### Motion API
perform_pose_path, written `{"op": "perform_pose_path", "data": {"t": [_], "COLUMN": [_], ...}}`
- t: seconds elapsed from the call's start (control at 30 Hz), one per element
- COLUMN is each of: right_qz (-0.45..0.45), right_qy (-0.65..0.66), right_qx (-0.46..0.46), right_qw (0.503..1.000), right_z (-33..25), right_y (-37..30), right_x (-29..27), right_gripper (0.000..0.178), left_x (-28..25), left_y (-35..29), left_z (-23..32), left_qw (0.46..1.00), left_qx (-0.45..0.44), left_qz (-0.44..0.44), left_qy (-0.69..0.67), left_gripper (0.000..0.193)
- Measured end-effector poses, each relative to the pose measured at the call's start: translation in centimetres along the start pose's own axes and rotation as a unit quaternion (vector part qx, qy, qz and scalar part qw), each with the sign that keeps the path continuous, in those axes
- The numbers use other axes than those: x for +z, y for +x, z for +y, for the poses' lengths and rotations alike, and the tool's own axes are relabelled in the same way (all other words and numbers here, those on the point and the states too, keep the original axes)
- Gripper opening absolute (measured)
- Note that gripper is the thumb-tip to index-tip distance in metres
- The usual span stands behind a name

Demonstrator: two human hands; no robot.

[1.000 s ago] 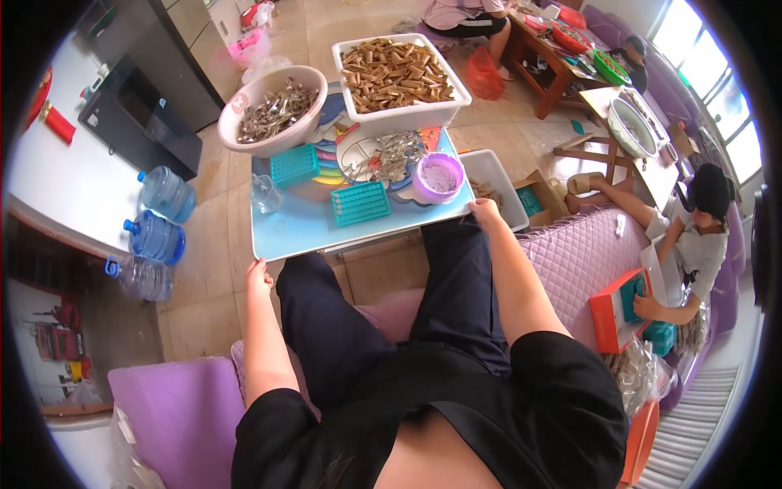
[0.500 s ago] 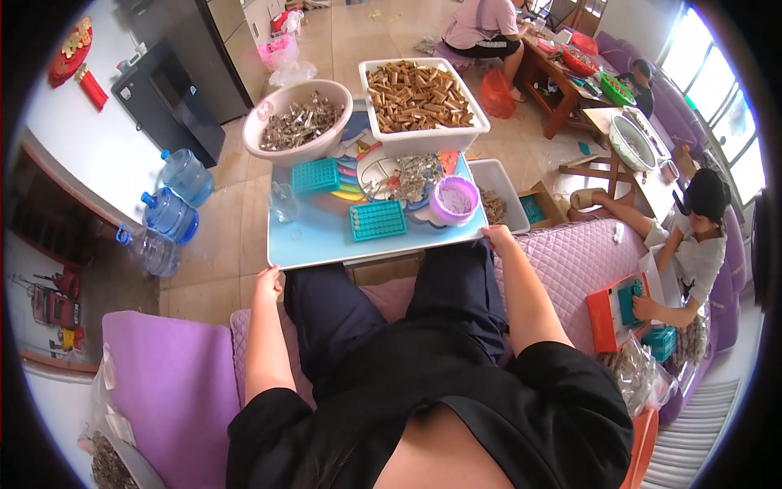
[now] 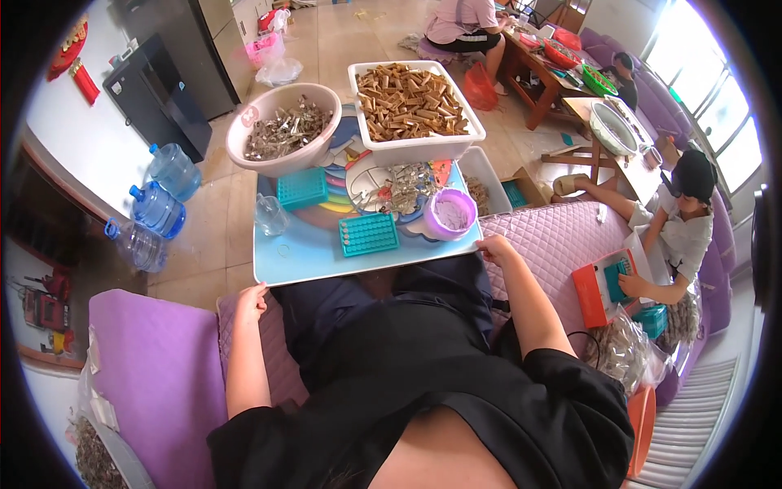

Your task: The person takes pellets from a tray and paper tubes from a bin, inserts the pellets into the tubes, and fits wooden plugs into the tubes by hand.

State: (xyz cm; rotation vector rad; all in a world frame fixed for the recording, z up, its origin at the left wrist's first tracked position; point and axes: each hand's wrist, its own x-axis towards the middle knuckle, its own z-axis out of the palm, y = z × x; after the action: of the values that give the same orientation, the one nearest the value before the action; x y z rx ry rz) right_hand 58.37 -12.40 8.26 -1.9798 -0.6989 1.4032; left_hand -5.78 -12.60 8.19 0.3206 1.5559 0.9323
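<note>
A small blue table (image 3: pixel 314 265) with a printed cartoon top stands over my thighs. My left hand (image 3: pixel 251 302) pinches its near left corner. At the near right corner, my right hand (image 3: pixel 494 248) has its fingers curled on the edge. Two teal perforated racks, a nearer one (image 3: pixel 369 235) and a farther one (image 3: pixel 301 189), lie on the top. Beside them are a purple round tub (image 3: pixel 450 213) of whitish contents, a clear plastic cup (image 3: pixel 270 215) and a pile of small metal pieces (image 3: pixel 403 189). Farther back, a pink basin (image 3: pixel 244 147) holds metal pieces and a white bin (image 3: pixel 428 148) holds brownish-gold pieces.
Purple quilted seating (image 3: pixel 542 236) runs on both sides of me. At right, a person (image 3: pixel 688 216) handles a teal rack in a red box (image 3: pixel 590 297). Large water bottles (image 3: pixel 159 212) stand on the left floor. Another person (image 3: pixel 464 24) sits by a wooden table farther off.
The table has come closer to my body and now covers more of my thighs. Both hands stay at its corners, and the view has shifted slightly.
</note>
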Motion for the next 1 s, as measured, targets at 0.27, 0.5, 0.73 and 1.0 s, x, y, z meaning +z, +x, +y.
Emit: {"op": "perform_pose_path", "data": {"t": [0.27,0.5,0.73,1.0], "right_qz": [0.16,0.095,-0.071,-0.054], "right_qy": [-0.322,-0.229,-0.493,-0.615], "right_qx": [-0.255,-0.452,-0.594,-0.54], "right_qw": [0.898,0.856,0.631,0.572], "right_z": [-1.8,-17.6,-20.2,-17.4], "right_y": [-0.3,-5.2,-4.3,-4.2], "right_x": [-3.0,5.7,14.6,23.9], "right_gripper": [0.024,0.024,0.03,0.02], "left_x": [1.5,7.1,15.8,18.8], "left_y": [-2.9,-12.9,-15.2,-15.3], "left_z": [1.2,2.7,0.0,-3.5], "left_qw": [0.989,0.941,0.863,0.865], "left_qx": [0.099,0.281,0.158,0.028], "left_qz": [0.016,-0.122,-0.396,-0.476], "left_qy": [0.111,-0.144,-0.27,-0.157], "left_gripper": [0.015,0.009,0.014,0.021]}}
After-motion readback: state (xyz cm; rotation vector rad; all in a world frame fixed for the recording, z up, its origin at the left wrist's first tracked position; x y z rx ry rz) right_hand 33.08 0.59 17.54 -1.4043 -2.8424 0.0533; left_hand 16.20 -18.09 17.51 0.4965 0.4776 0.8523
